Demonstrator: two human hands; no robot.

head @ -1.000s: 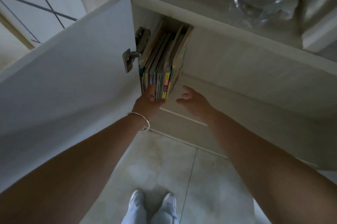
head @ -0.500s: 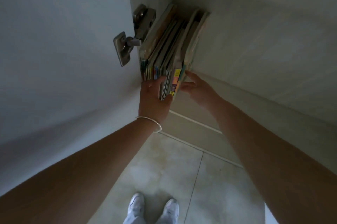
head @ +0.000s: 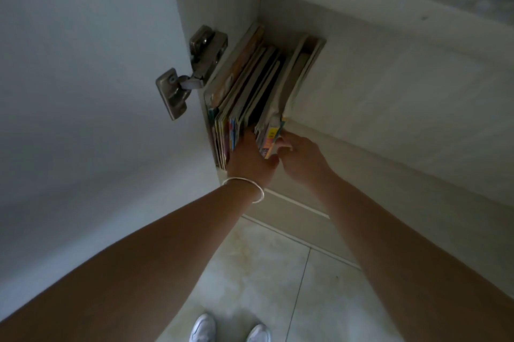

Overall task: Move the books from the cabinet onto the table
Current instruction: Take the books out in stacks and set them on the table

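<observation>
step: grasping. left hand [head: 251,158] and right hand [head: 301,158] pinch the rightmost books [head: 271,136] between them; next, pull clear of cabinet [head: 389,91].

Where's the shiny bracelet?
In the head view, the bracelet is on the left wrist, just below the left hand reaching into the books.

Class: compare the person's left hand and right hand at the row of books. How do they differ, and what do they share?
The left hand wears a bangle; the right hand is bare. The left pushes its fingers into a gap in the books; the right curls round the rightmost spines from outside. Both touch the books low in the cabinet.
</observation>
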